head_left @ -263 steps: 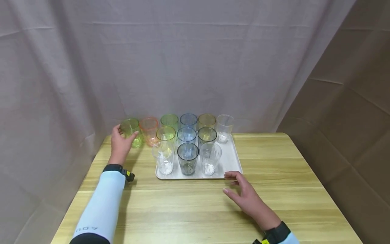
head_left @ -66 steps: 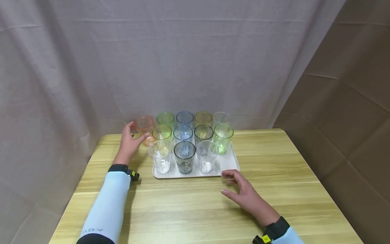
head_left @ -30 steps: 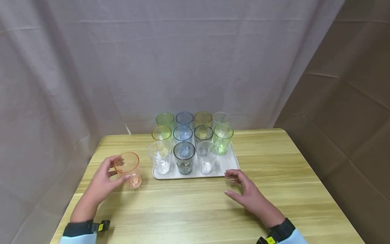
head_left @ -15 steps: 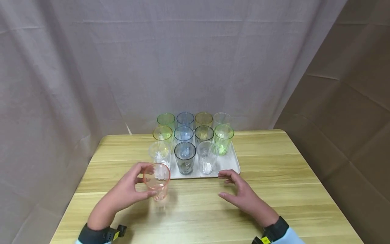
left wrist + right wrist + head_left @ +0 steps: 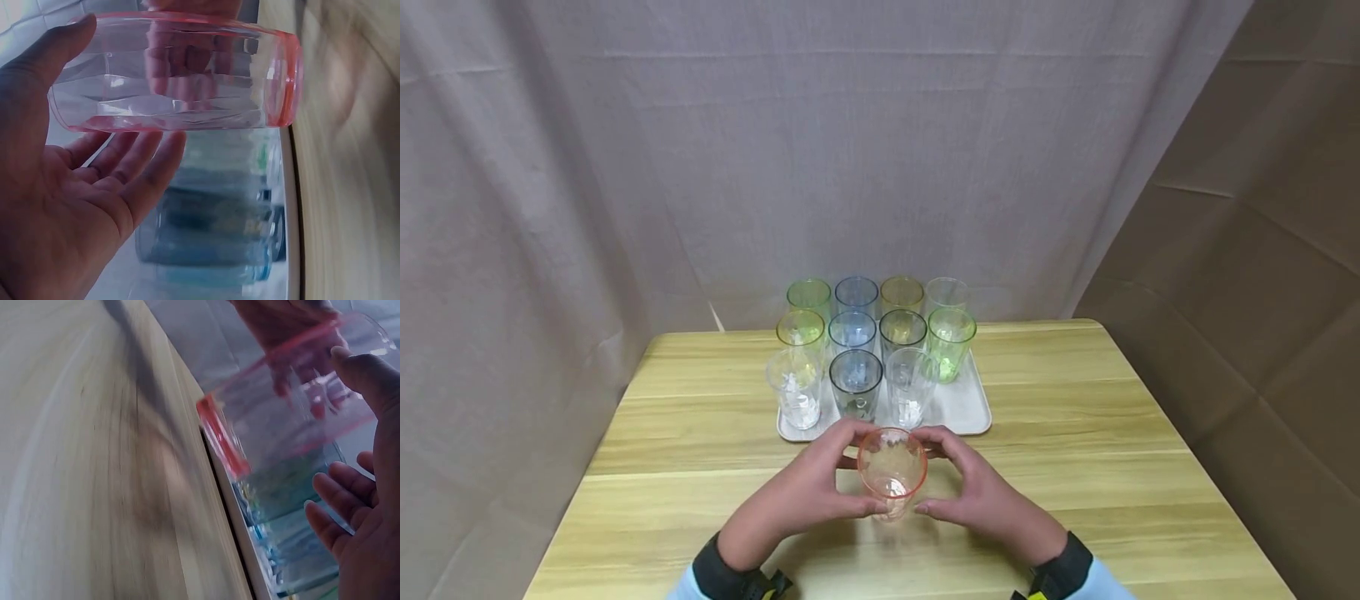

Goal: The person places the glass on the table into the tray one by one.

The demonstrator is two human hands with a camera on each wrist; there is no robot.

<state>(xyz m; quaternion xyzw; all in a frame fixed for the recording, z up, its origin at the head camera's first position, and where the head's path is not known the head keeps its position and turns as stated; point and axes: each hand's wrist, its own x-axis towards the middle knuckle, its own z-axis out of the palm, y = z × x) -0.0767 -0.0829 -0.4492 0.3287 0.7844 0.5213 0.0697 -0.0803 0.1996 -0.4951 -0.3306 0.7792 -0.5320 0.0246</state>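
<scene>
A clear glass tumbler with an orange-pink tint (image 5: 892,467) is held upright just above the table in front of the tray. My left hand (image 5: 816,483) grips it from the left, the thumb on the near side and the fingers on the far side. On the other side, my right hand (image 5: 981,496) is curved around the tumbler's right side with fingers and thumb apart. Its fingertips are very close to the tumbler; contact is not plain. In the left wrist view the tumbler (image 5: 219,72) lies across the left thumb and fingertips. The right wrist view shows the tumbler (image 5: 275,406) beyond the right thumb.
Behind the hands, a white tray (image 5: 966,408) bears several tumblers in rows: a grey tumbler (image 5: 856,385), clear ones, blue, yellow, and a green tumbler (image 5: 951,343) at the right. The wooden table (image 5: 1075,433) extends to both sides. A grey curtain (image 5: 880,167) hangs behind.
A green tumbler went from the far left onto the tray's right side. My left hand then took the orange-pink tumbler and brought it forward and right to my right hand, which moved slightly left.
</scene>
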